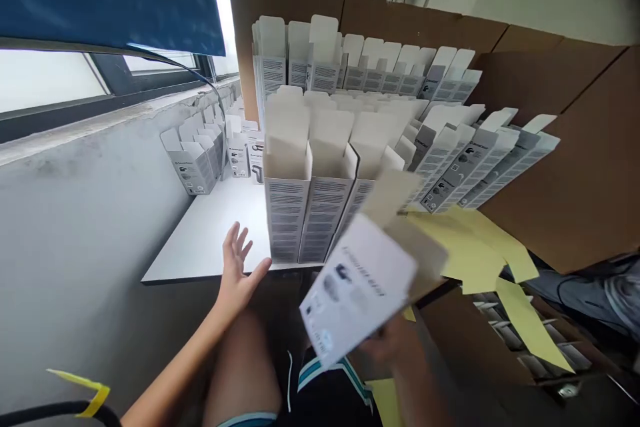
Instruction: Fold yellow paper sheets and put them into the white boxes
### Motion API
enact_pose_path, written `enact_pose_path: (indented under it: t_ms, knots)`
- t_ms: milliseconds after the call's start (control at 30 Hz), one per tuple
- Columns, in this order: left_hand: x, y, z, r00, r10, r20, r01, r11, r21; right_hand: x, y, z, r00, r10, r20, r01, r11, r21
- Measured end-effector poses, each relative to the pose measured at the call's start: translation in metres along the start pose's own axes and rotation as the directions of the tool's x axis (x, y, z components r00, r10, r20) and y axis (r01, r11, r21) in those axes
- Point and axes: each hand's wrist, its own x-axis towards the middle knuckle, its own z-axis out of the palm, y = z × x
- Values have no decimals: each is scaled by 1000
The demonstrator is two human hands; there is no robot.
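1. My right hand [385, 345] is closed on a flat white box [357, 290], holding its lower end, with the box tilted up over my lap. Its tan flaps stick out at the far end.
2. My left hand [237, 267] is open wide and empty, fingers spread, right by the front edge of the white surface [200, 237]. Can't tell if it touches.
3. Under my hands: my bare leg [243, 370] and black shorts [325, 390].
4. Low on the right, a brown carton [465, 340] holds more white boxes, with yellow paper sheets [475, 247] lying over its edge.
5. Just past my left hand, open white boxes [310, 180] stand upright in tight rows, flaps up.
6. Farther back, more boxes [193, 160] stand by the window [50, 80], and brown cardboard sheets [550, 147] line the far side.
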Motion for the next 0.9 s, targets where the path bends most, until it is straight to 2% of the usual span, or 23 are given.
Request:
enact_pose_path:
  t_ms: [67,133,200,267,367,500,733,900]
  knots:
    - [8,-17,9,995,-79,59,80,997,-5,-11,-1,-35,983,-41,-177,41,999,-8]
    - [11,-32,18,988,-114,100,115,993,-4,-10,-5,-70,928,-28,-371,21,1000,-23]
    - [12,-44,25,984,-127,127,129,992,-10,1,-11,-99,874,-45,-484,26,999,-45]
    - [11,-55,30,977,-145,156,151,988,-31,20,-17,-120,852,-69,-520,37,997,-72]
    - [11,-67,35,968,-155,196,166,985,-44,51,-26,-136,852,-86,-517,40,994,-100]
    - [11,-75,37,969,-137,206,136,990,20,81,-28,-147,890,-52,-453,-6,992,-126]
    - [12,-75,34,954,-179,239,163,983,84,104,-25,-156,931,30,-364,-77,990,-116]
    - [10,-77,33,952,-190,239,168,980,111,112,-26,-156,958,0,-286,-59,978,-199]
